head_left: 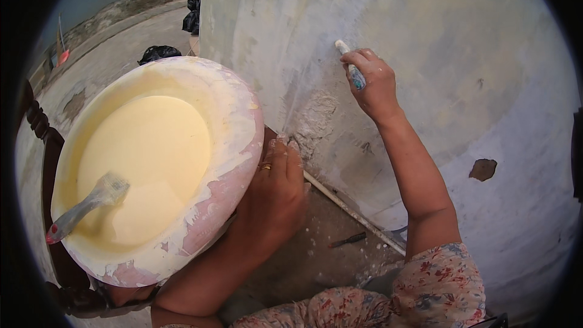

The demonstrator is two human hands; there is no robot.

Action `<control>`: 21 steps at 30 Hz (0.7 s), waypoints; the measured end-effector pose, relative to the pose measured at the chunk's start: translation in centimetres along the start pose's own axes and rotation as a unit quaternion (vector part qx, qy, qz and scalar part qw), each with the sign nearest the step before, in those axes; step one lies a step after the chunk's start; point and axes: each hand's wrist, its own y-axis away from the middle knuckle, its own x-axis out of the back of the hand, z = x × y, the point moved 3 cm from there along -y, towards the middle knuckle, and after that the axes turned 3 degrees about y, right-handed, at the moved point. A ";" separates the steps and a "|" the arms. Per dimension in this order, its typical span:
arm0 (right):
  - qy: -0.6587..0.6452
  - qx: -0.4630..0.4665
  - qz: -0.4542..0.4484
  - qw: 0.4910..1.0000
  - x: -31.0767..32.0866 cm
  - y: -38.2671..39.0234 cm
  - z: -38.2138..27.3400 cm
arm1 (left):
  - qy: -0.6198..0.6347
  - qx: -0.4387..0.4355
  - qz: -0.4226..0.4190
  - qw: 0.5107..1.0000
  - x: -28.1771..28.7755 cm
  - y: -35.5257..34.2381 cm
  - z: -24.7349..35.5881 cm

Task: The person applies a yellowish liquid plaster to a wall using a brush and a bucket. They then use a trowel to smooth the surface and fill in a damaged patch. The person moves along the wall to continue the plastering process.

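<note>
Your right grip [376, 84] closes around a paint-smeared tool [343, 48]; left of your left grip [277, 179], whose hold I cannot tell, sits a paint-filled basin [238, 123].

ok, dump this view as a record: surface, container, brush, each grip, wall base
Surface: patchy grey-white wall
Container: paint-smeared pink basin of pale-yellow paint
Brush: grey-handled paintbrush, handle across the rim, bristle end over the paint
Right grip: closed on a white-and-blue tool before the wall; tool type unclear
Left grip: beside the basin, near the wall's foot; contact unclear
Wall base: pale rod; small dark tool nearby
</note>
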 end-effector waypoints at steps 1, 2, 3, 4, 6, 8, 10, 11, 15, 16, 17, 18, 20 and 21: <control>0.041 0.030 0.056 0.997 1.5 -1.4 -0.2 | -0.004 -0.001 0.001 1.000 0.1 0.0 0.0; 0.072 0.037 0.071 0.994 1.5 -1.8 -0.6 | -0.011 0.002 0.001 1.000 0.2 0.1 -0.1; 0.111 0.044 0.086 0.989 1.9 -2.2 -1.0 | -0.006 0.002 0.001 1.000 0.2 0.0 0.0; 0.149 0.051 0.102 0.982 1.9 -2.3 -1.5 | -0.003 0.004 0.002 1.000 0.3 0.0 0.0; 0.164 0.046 0.033 0.985 -1.2 0.4 -1.3 | 0.008 0.001 0.003 1.000 0.5 -0.1 0.2; 0.146 0.072 -0.014 0.987 -5.3 4.8 -1.7 | 0.016 -0.003 0.004 1.000 0.7 -0.3 0.4; 0.098 0.083 -0.074 0.989 -9.3 9.8 -4.0 | 0.016 -0.010 0.005 1.000 0.8 -0.2 0.3; 0.064 0.082 -0.109 0.989 -10.8 12.2 -5.5 | 0.016 -0.013 0.006 1.000 0.9 0.0 0.3; -0.091 -0.083 -0.311 0.942 -17.5 21.7 -8.6 | -0.006 -0.021 0.006 1.000 0.9 0.0 0.1; -0.117 -0.115 -0.344 0.925 -18.3 23.0 -8.5 | -0.001 -0.022 0.007 1.000 0.6 0.0 0.1; -0.127 -0.128 -0.339 0.923 -19.0 23.7 -7.9 | 0.004 -0.023 0.007 1.000 0.4 -0.1 0.1; -0.139 -0.140 -0.335 0.921 -19.2 23.7 -7.6 | 0.001 -0.025 0.008 1.000 0.4 0.0 0.1; -0.152 -0.138 -0.296 0.933 -19.1 23.3 -5.9 | -0.005 -0.030 0.009 1.000 0.3 -0.1 0.2; -0.161 -0.119 -0.262 0.944 -18.2 21.0 -5.4 | -0.013 -0.025 0.006 1.000 0.5 0.1 0.0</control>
